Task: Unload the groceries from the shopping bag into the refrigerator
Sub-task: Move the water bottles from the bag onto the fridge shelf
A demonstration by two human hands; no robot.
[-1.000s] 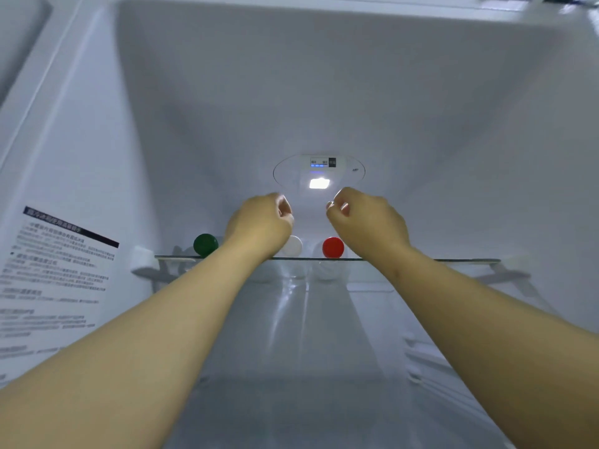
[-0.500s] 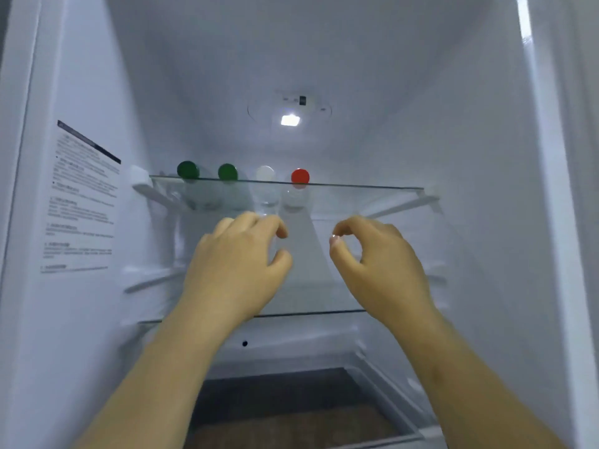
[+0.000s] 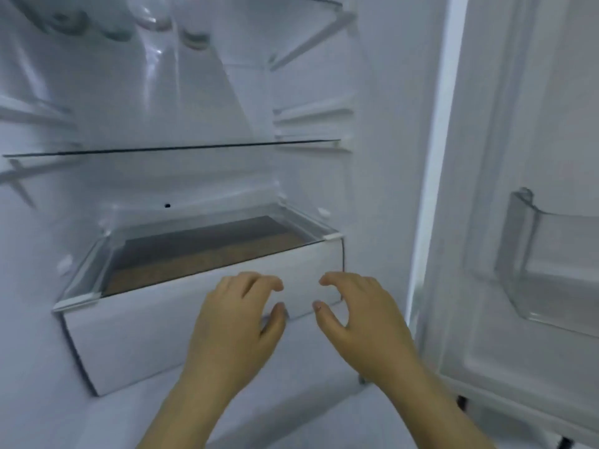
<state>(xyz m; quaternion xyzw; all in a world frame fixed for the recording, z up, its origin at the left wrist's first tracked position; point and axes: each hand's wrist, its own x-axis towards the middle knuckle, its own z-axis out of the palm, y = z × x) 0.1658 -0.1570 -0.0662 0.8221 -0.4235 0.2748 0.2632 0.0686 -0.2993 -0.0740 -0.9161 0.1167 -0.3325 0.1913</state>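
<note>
Well, I see the refrigerator (image 3: 372,92) open around my fingers (image 3: 259,281), its white drawer (image 3: 136,335) just beyond them, a glass shelf (image 3: 171,150) above. My left hand (image 3: 233,322) and right hand (image 3: 363,322) hang loosely curled, grasping nothing; blurred bottles (image 3: 152,17) stand high above them.
</note>
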